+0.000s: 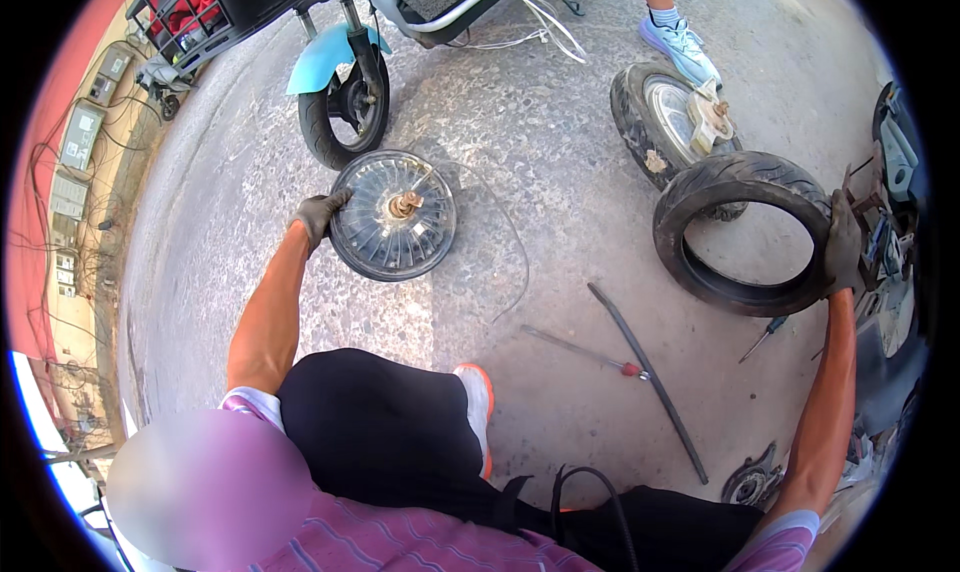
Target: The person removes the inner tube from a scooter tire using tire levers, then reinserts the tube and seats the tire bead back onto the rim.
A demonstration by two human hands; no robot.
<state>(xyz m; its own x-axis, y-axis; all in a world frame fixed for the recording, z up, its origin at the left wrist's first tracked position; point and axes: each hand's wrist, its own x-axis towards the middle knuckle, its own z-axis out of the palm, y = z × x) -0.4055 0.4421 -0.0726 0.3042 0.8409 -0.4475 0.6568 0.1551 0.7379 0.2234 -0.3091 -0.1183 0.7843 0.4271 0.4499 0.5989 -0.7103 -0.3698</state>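
Observation:
My left hand [320, 214], in a dark glove, grips the left rim of a round metal wheel hub [393, 215] that stands tilted on the concrete, its axle stub pointing toward me. A thin wire trails from the hub to the right. My right hand [843, 244], also gloved, holds the right side of a bare black rubber tyre [735, 232] that stands upright on the ground at the right. Both arms are stretched out wide apart.
Behind the tyre lies a second wheel with tyre and hub [662, 112]. A scooter's front wheel with blue mudguard [342, 97] stands at the back. A long black bar [650, 372], a red-handled tool [585, 352] and a screwdriver [765, 337] lie on the ground. Another person's shoe [680, 44] is at the top.

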